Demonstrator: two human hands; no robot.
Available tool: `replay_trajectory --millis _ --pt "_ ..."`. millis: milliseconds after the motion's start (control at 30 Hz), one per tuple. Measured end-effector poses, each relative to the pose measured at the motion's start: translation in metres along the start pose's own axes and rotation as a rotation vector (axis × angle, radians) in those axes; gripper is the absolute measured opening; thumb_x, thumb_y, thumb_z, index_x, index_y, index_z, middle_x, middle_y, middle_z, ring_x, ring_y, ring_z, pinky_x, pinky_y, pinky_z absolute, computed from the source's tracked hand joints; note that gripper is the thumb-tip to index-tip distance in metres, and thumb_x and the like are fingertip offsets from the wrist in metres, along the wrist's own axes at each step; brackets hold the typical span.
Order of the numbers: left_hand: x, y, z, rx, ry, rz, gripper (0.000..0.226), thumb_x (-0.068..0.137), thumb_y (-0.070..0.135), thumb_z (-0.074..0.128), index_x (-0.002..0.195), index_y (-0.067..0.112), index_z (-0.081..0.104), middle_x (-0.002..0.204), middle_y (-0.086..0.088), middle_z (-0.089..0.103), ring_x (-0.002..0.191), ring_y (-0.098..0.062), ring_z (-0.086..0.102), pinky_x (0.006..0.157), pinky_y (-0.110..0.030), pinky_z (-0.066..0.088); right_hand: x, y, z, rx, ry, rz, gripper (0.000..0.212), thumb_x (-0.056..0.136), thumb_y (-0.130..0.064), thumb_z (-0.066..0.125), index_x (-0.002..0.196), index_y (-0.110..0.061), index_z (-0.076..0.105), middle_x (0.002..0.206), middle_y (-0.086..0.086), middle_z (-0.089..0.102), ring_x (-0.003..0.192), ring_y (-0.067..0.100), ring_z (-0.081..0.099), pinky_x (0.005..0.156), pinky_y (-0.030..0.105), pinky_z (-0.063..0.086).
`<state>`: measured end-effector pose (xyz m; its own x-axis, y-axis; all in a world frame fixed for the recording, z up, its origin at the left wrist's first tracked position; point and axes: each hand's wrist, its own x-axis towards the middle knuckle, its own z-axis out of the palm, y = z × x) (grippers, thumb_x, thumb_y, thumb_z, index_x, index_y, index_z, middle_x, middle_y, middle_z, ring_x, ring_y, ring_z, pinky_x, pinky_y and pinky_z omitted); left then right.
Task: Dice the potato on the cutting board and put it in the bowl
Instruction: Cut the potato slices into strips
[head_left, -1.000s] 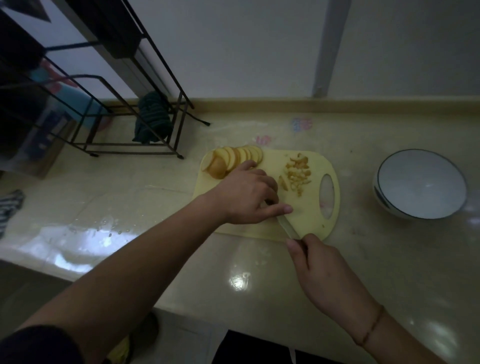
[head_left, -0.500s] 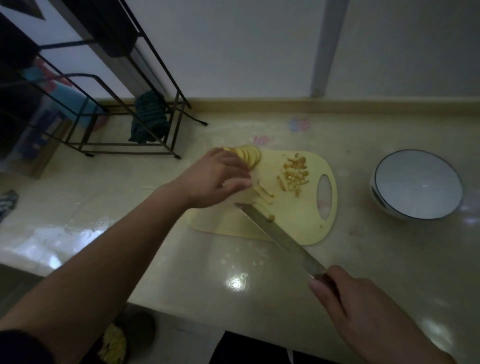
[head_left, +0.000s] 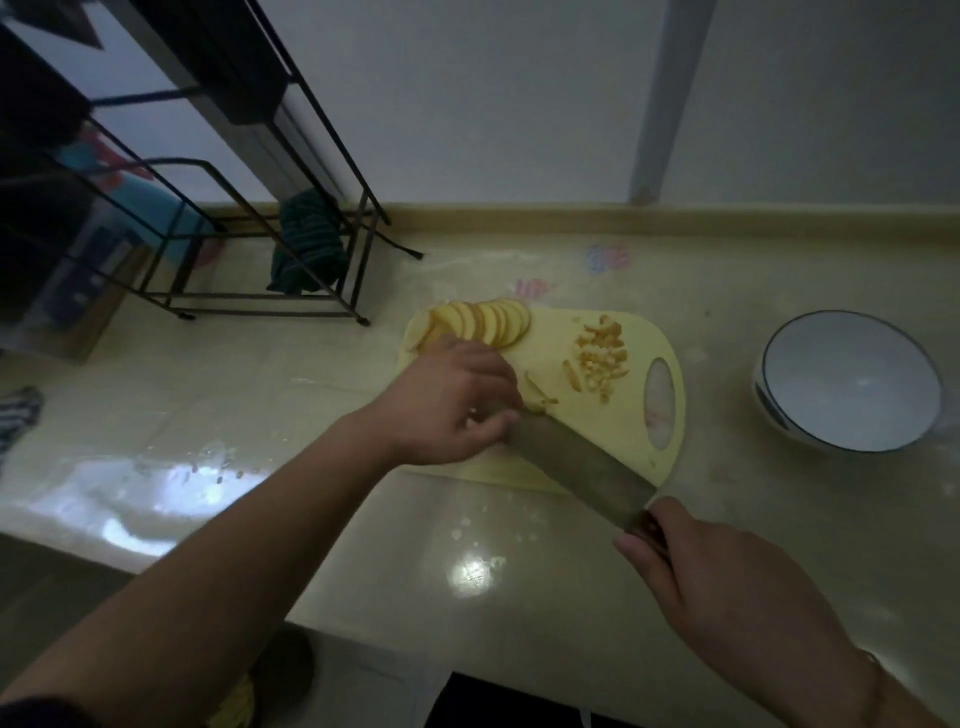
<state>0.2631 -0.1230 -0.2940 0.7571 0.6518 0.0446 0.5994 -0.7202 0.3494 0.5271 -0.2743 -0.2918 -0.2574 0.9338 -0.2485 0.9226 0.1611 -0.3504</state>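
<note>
At the lower right of the frame, nearest the camera, the right hand (head_left: 727, 587) has its fingers wrapped round the dark handle of a broad cleaver (head_left: 576, 460), whose blade runs up and left across the near edge of the cutting board (head_left: 613, 457). Just beyond, at centre frame, the left hand (head_left: 447, 402) reaches in from the lower left with its fingers curled down at the blade's far end. They seem to be pinching or steadying a few pale potato strips (head_left: 537, 395) there, though whether they actually grip anything cannot be told.

Further back on the yellow board, toward its right side by the oval handle hole, lies a small heap of diced potato (head_left: 600, 356), with one or two loose strips just left of it. At the board's far left corner a fanned row of round potato slices (head_left: 488, 322) waits uncut, partly hidden behind the left hand.

At the right of the frame, well apart from the board, the white bowl (head_left: 779, 415) with its dark rim stands on the countertop (head_left: 363, 545) and looks empty. No potato shows inside it.

By my reading the job is under halfway. The potato is sliced and a small share diced, but most slices have yet to be cut into strips and cubes, and none of it has gone into the bowl.

At the upper left, farthest off, a black wire rack (head_left: 291, 218) stands against the wall with a dark striped cloth (head_left: 306, 249) hanging on it.
</note>
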Motion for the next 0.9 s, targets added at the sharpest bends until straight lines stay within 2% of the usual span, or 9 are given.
replay_trajectory --millis 67,300,400,467,500,600,667,767,900 --pt "0.003 -0.002 0.009 0.069 -0.110 -0.016 0.036 0.094 0.049 0.050 0.101 0.024 0.075 0.100 0.006 0.069 0.096 -0.015 0.060 0.089 -0.043 0.046 0.002 0.000 0.005 -0.005 0.052 -0.008 0.068 0.076 -0.072 -0.017 0.098 -0.037 0.037 0.078 -0.005 0.062 0.070 0.014 0.064 0.059 0.030 0.044" --pt "0.004 -0.006 0.022 0.078 -0.185 -0.079 0.058 0.094 0.067 0.038 0.108 0.025 0.076 0.106 0.007 0.069 0.101 -0.015 0.060 0.095 -0.044 0.043 0.000 0.001 0.015 -0.009 0.054 -0.007 0.062 0.084 -0.072 -0.008 0.091 -0.034 0.041 0.066 -0.002 0.062 0.057 0.016 0.062 0.049 0.034 0.038" --pt "0.007 -0.006 0.022 0.072 -0.240 -0.086 0.065 0.093 0.071 0.031 0.107 0.026 0.076 0.107 0.010 0.068 0.103 -0.013 0.058 0.096 -0.041 0.040 -0.006 0.000 0.016 -0.019 0.047 -0.029 0.072 0.075 -0.071 -0.018 0.099 -0.035 0.038 0.080 -0.003 0.065 0.069 0.015 0.066 0.055 0.033 0.039" --pt "0.008 -0.007 0.020 0.091 -0.276 -0.074 0.068 0.093 0.071 0.026 0.107 0.027 0.076 0.109 0.011 0.068 0.106 -0.012 0.056 0.097 -0.041 0.038 -0.009 0.002 0.014 0.013 0.015 -0.032 0.083 0.075 -0.074 -0.021 0.102 -0.033 0.045 0.077 -0.003 0.066 0.065 0.015 0.066 0.052 0.033 0.038" --pt "0.008 -0.008 0.018 0.084 -0.286 -0.067 0.068 0.093 0.070 0.026 0.107 0.027 0.076 0.110 0.011 0.068 0.108 -0.013 0.056 0.097 -0.041 0.038 -0.011 0.002 0.009 0.010 -0.014 -0.018 0.091 0.072 -0.078 -0.025 0.103 -0.032 0.047 0.076 -0.003 0.066 0.064 0.016 0.066 0.051 0.033 0.037" --pt "0.009 -0.019 0.009 -0.019 -0.255 -0.055 0.057 0.097 0.058 0.035 0.106 0.020 0.076 0.108 0.004 0.070 0.107 -0.017 0.059 0.096 -0.041 0.044 -0.025 0.010 -0.003 -0.012 -0.139 0.131 0.114 0.032 -0.082 -0.044 0.111 -0.044 0.030 0.098 -0.012 0.067 0.089 0.007 0.066 0.065 0.022 0.043" --pt "0.007 -0.034 0.004 -0.038 -0.135 -0.058 0.042 0.097 0.045 0.047 0.102 0.014 0.076 0.100 -0.002 0.071 0.096 -0.021 0.063 0.086 -0.042 0.051 -0.035 0.018 -0.017 0.172 -0.151 0.224 0.107 0.030 -0.092 -0.033 0.100 -0.048 0.035 0.086 -0.016 0.067 0.082 -0.001 0.064 0.067 0.015 0.046" --pt "0.002 -0.054 0.002 0.037 0.065 -0.079 0.025 0.092 0.030 0.061 0.099 0.010 0.074 0.096 -0.007 0.068 0.088 -0.026 0.063 0.076 -0.041 0.053 -0.035 0.026 -0.030 0.475 -0.041 0.247 0.084 0.047 -0.104 0.001 0.089 -0.048 0.049 0.068 -0.016 0.065 0.064 -0.001 0.061 0.061 0.018 0.046" --pt "0.000 -0.048 0.019 0.155 -0.013 0.016 0.034 0.087 0.037 0.073 0.108 0.011 0.072 0.109 -0.009 0.066 0.097 -0.027 0.062 0.081 -0.042 0.053 -0.004 0.024 -0.026 0.642 0.024 0.245 0.068 0.076 -0.082 0.026 0.077 -0.021 0.056 0.060 0.004 0.059 0.047 0.009 0.051 0.051 0.027 0.037"
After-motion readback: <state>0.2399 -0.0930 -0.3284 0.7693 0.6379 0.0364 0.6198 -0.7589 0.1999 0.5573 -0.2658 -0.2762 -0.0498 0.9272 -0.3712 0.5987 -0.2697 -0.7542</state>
